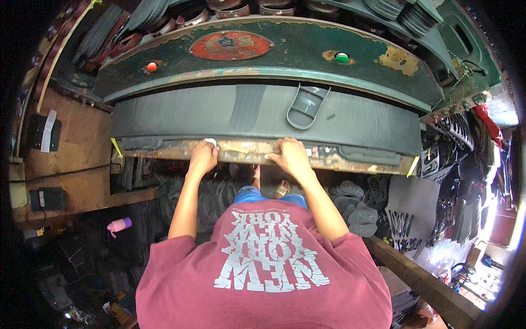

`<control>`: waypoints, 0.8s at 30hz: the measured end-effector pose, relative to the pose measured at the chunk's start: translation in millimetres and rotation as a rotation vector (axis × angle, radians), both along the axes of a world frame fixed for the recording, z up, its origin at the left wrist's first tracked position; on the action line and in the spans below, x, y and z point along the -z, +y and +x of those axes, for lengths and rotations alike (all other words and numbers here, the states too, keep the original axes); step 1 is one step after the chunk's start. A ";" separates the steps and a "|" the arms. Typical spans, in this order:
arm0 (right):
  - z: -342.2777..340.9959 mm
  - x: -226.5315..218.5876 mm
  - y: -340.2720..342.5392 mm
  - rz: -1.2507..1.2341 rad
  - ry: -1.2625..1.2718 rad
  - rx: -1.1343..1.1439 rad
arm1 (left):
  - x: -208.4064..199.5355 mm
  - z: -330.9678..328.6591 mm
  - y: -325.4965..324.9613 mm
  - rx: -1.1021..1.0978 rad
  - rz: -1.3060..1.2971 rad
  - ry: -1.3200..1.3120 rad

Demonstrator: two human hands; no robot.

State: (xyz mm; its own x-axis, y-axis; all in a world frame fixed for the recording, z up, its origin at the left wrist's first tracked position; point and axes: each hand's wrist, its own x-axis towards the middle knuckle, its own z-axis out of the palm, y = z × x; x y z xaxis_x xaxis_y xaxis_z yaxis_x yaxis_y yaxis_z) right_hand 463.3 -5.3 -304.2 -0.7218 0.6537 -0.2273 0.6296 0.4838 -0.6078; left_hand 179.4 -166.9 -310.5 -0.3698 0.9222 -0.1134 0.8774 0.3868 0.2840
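A dark grey rubber sheet (175, 112) lies on a worn wooden board (241, 151) in front of a green press. At the board's near edge, my left hand (203, 156) is closed with its fingers over the top; something white shows at its fingertips. My right hand (291, 157) grips the same edge farther right, thumb pointing inward. A metal sole-shaped cutting die (308, 108) rests on the sheet beyond my right hand. Left of the die is a darker sole-shaped area (247, 107); whether it is a cutout or a loose piece is unclear.
The press's green beam (296, 52) spans the far side, with a red button (152, 67) and a green button (342, 57). More dies (276, 10) sit on top. Cut soles (361, 216) hang or lie at the right, near a wooden beam (427, 282). A pink bottle (119, 224) is at left.
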 end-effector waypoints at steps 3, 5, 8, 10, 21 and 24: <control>16.1 -20.8 6.4 0.634 0.226 0.177 | -24.6 35.9 -1.3 0.058 -0.156 -0.205; 19.2 -25.2 21.2 0.572 -0.018 0.186 | -27.2 63.5 17.2 0.148 -0.084 -0.388; 28.9 -26.5 28.4 0.468 -0.072 0.130 | -7.8 114.4 60.8 0.051 0.015 -0.711; 41.7 -29.2 21.1 0.379 0.043 0.144 | 5.5 149.3 77.4 -0.045 0.106 -0.821; 126.4 -38.6 1.2 -0.449 0.851 0.576 | -41.0 229.4 107.1 0.042 -0.020 -1.581; 156.4 -38.6 -21.5 -0.866 1.296 0.699 | -69.8 247.3 102.3 0.298 0.167 -1.436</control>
